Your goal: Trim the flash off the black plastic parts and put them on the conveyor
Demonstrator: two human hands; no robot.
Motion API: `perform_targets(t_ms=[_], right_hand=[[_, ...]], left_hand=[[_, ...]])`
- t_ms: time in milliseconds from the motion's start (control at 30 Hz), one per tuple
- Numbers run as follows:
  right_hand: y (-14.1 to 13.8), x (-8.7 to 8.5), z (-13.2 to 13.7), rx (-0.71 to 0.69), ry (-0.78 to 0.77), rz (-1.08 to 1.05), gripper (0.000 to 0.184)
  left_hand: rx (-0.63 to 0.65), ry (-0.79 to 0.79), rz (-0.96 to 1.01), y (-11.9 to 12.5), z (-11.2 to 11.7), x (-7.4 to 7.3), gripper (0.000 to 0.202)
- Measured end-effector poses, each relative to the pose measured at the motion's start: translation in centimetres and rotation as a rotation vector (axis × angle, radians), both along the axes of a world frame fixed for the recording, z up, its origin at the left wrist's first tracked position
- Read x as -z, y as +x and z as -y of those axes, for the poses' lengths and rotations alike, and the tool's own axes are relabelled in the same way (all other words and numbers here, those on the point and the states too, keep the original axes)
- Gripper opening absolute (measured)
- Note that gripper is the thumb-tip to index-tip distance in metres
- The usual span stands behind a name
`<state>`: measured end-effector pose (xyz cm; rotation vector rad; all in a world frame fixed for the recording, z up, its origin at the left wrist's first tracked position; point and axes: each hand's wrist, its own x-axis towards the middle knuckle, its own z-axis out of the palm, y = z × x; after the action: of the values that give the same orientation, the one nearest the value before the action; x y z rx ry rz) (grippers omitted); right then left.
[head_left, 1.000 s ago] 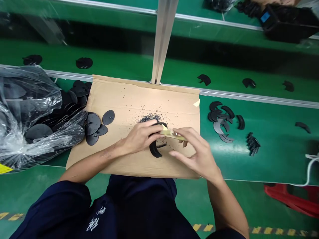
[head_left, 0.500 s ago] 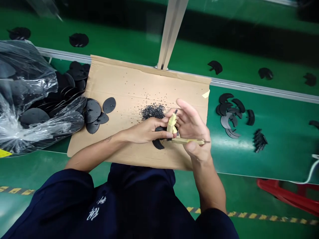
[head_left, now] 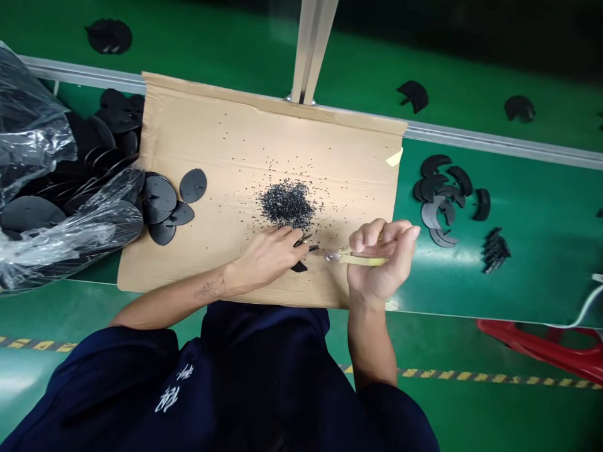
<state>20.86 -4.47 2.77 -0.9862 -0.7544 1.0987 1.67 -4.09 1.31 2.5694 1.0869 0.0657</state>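
My left hand lies on the cardboard sheet, fingers closed over a black plastic part that mostly hides under them. My right hand is curled round a yellow-handled knife whose short blade points left at the part. Just above both hands lies a heap of black shavings.
A clear plastic bag of black discs sits at the left, with loose discs spilling onto the cardboard. Trimmed black curved pieces and small offcuts lie on the green bench at right. A metal post rises behind. A red object sits lower right.
My right hand has turned the knife from an upright grip to a level one and dropped to the cardboard. My left hand has lowered the part flat. The view has shifted down.
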Motion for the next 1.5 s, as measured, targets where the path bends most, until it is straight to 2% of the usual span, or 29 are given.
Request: perform_targets(t_ms=[167,300,567,867,1067,1500], right_hand=[[-0.6,1.5,0.8,0.102,0.0,-0.069,0.046],[-1.6,2.0,1.4,0.164,0.067,-0.048,0.047],[-3.2,2.5,1.7,0.204,0.097,-0.042,0.049],[-3.3,3.2,2.1,0.205,0.138,0.006,0.044],[-3.7,3.8,2.4,0.227,0.217,0.065,0.039],[-3.7,4.1,2.6,0.269,0.261,0.149,0.04]], left_hand=[[0.055,0.069,-0.009,-0.2,0.1,0.6,0.019],[0.061,0.122,-0.003,-0.6,0.4,1.4,0.023],[0.027,0.148,0.177,-1.0,0.6,2.6,0.027],[0.027,0.147,0.176,-1.1,0.6,2.7,0.026],[0.033,0.16,0.194,-1.1,0.6,2.8,0.031],[0.03,0.164,0.217,-0.9,0.5,2.7,0.03]])
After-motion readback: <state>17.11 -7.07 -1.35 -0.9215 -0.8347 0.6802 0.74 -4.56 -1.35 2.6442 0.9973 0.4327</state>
